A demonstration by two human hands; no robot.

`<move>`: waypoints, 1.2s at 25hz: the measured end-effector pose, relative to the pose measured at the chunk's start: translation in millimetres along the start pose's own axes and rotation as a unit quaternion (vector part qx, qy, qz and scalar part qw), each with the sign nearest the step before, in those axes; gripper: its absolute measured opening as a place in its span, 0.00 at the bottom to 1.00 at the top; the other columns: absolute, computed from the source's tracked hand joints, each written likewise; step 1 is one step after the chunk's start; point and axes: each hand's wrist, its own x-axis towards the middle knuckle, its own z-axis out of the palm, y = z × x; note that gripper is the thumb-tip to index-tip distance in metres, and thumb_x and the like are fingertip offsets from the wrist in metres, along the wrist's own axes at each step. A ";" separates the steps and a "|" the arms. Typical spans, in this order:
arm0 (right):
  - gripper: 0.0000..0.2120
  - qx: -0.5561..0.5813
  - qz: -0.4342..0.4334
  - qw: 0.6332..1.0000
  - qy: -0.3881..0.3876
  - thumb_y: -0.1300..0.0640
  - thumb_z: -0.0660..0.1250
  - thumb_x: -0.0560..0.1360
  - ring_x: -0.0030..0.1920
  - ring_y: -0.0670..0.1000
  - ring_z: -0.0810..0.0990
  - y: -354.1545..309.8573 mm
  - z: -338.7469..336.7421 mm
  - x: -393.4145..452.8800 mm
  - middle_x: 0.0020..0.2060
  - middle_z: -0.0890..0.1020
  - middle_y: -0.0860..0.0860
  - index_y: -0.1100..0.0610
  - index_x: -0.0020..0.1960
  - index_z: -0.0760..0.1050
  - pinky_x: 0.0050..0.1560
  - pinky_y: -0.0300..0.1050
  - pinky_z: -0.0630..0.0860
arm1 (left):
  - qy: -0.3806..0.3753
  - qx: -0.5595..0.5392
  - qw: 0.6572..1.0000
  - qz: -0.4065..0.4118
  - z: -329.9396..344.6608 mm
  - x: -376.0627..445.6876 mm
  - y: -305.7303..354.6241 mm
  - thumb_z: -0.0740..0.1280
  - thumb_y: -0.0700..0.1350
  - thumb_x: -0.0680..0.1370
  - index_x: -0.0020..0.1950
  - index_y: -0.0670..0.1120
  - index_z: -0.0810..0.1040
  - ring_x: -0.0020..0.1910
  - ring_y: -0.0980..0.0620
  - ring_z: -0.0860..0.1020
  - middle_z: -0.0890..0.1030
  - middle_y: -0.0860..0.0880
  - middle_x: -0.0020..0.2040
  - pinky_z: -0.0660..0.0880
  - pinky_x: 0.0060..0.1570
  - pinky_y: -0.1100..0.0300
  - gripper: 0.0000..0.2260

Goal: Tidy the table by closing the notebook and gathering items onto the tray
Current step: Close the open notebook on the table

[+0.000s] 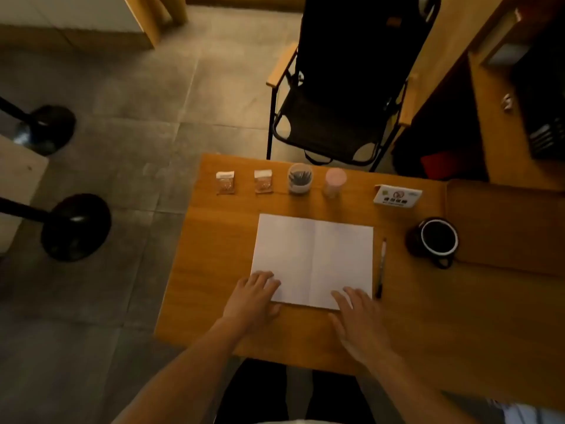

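The notebook (313,260) lies open and flat in the middle of the table (214,270), blank pages up. The left hand (252,296) rests on its near left corner, fingers close together and slightly curled on the page. The right hand (356,319) lies flat over its near right corner, fingers loosely spread. A pen (381,267) lies just beside the notebook's right edge. A dark mug (437,240) stands further right, touching the tray (504,228) at the table's right edge. Along the far edge stand two small packets (225,182) (263,181), a clear jar (300,178), a pink-capped container (334,182) and a small sign (397,194).
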 end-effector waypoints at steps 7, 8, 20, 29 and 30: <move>0.28 -0.050 0.011 0.997 0.049 0.39 0.54 0.79 0.77 0.60 0.55 7.4 40.9 19.3 0.78 0.59 0.54 0.47 0.77 0.57 0.74 0.59 0.56 | 0.091 0.017 0.995 -0.047 34.2 13.8 -13.9 0.60 0.64 0.77 0.71 0.56 0.63 0.74 0.41 0.58 0.60 0.46 0.76 0.63 0.69 0.44 0.25; 0.28 -0.052 0.011 0.997 0.063 0.39 0.57 0.78 0.76 0.61 0.58 8.3 45.5 20.7 0.77 0.61 0.55 0.47 0.76 0.59 0.73 0.61 0.59 | 0.112 0.011 0.992 -0.062 37.0 15.2 -14.1 0.60 0.64 0.77 0.71 0.56 0.63 0.74 0.41 0.58 0.60 0.46 0.76 0.64 0.69 0.44 0.25; 0.36 -0.062 0.016 0.995 0.072 0.33 0.52 0.77 0.79 0.61 0.48 7.3 62.0 17.8 0.80 0.51 0.55 0.47 0.79 0.49 0.75 0.67 0.50 | 0.187 -0.353 0.847 -0.351 24.1 37.9 12.5 0.71 0.52 0.74 0.71 0.51 0.65 0.63 0.43 0.69 0.67 0.45 0.68 0.73 0.58 0.48 0.28; 0.38 -0.053 0.003 0.997 0.047 0.31 0.47 0.75 0.79 0.59 0.39 12.5 62.7 17.4 0.79 0.41 0.53 0.46 0.79 0.40 0.76 0.66 0.42 | 0.161 -0.534 0.763 -0.327 5.1 33.7 -5.7 0.69 0.47 0.78 0.60 0.49 0.73 0.50 0.51 0.77 0.77 0.51 0.55 0.73 0.44 0.60 0.12; 0.38 -0.050 0.005 0.998 0.045 0.32 0.47 0.75 0.79 0.59 0.39 12.1 61.4 17.6 0.79 0.40 0.52 0.45 0.79 0.40 0.76 0.66 0.42 | 0.164 -0.534 0.769 -0.310 0.0 28.3 -4.5 0.69 0.47 0.78 0.59 0.49 0.73 0.48 0.52 0.77 0.78 0.53 0.54 0.73 0.43 0.61 0.11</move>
